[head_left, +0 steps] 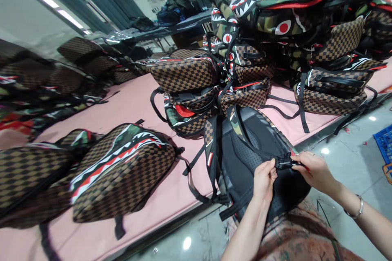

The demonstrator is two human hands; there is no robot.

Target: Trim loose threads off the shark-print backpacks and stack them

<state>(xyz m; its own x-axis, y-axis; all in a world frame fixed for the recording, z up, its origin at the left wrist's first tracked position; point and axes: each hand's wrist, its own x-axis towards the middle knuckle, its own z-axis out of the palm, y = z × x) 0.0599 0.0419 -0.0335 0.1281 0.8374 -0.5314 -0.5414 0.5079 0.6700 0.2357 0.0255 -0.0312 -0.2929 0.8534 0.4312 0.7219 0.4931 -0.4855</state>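
A checkered and camouflage backpack (pixel 245 153) leans on the pink table's edge against my lap, its black padded back panel and shoulder straps facing up. My left hand (pixel 265 177) is closed, pinching the end of a black strap by its adjuster buckle (pixel 281 163). Close beside it, my right hand (pixel 315 171) is closed around a small dark tool with a hint of red, which looks like thread snips. Fingers cover most of that tool. Its tip meets the strap near the buckle, though whether it touches is unclear.
Several finished-looking checkered backpacks with shark-mouth prints (pixel 122 171) lie left on the pink table (pixel 183 159). More are stacked behind (pixel 196 77) and piled high at the right (pixel 275 12). A blue plastic crate (pixel 384 142) stands on the tiled floor (pixel 346 151), which has thread scraps.
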